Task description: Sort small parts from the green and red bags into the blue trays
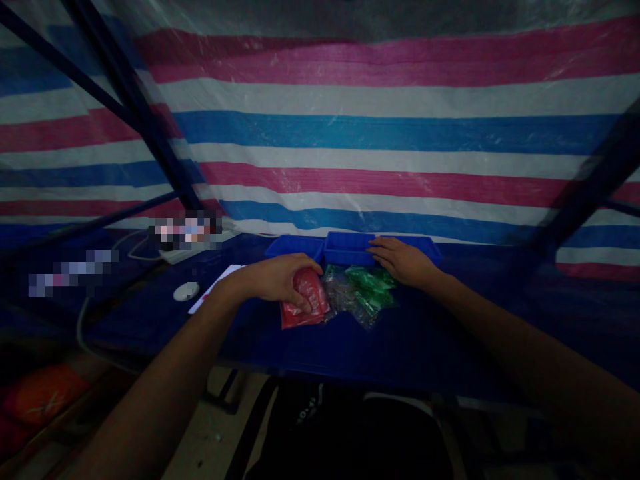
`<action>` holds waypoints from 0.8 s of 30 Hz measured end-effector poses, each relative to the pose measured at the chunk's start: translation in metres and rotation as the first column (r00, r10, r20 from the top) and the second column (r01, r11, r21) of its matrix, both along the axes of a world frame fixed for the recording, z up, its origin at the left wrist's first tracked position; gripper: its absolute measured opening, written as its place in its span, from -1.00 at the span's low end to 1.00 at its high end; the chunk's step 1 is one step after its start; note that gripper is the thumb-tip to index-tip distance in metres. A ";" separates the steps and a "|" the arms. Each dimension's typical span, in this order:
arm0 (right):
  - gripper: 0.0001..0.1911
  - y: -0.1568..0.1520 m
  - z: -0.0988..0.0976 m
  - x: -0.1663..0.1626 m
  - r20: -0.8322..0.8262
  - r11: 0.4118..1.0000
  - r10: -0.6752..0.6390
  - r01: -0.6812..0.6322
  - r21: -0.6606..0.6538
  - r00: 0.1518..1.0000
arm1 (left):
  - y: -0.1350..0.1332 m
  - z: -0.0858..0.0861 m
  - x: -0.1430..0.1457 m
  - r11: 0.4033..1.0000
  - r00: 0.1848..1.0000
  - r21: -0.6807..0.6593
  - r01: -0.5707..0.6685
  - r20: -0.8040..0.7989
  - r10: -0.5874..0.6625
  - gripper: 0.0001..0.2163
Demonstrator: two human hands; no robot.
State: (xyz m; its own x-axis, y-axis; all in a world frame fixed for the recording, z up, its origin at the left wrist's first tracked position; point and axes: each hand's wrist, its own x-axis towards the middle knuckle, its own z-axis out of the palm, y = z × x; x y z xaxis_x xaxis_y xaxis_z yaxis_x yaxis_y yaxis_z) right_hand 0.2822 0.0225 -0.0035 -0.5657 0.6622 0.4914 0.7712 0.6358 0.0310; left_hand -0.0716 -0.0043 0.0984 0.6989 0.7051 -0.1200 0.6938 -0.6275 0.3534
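My left hand [283,280] is closed round a stack of red plastic packets [313,297], its thumb on the near side and its fingers over the far side. The packets' near edge is at the blue tabletop. Beside them lie clear packets [340,293] with dark, indistinct contents, and green packets [373,290] partly over these. My right hand [403,260] is open and palm down, with its fingers stretched left across the front of the middle blue tray [350,248]. Its palm is just above the green packets. Whether it touches the tray, I cannot tell.
Another blue tray [295,247] stands at the left and a third blue tray [427,248] at the right, partly behind my right hand. A white round object [186,291] and a white sheet [215,288] lie left on the table [310,350]. Striped sheeting hangs behind.
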 end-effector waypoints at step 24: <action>-0.61 -0.014 0.014 -0.010 -0.004 0.995 -0.097 0.097 0.032 0.995 | 0.026 -0.033 0.020 0.866 0.948 0.432 -0.253 0.290 0.133 -0.66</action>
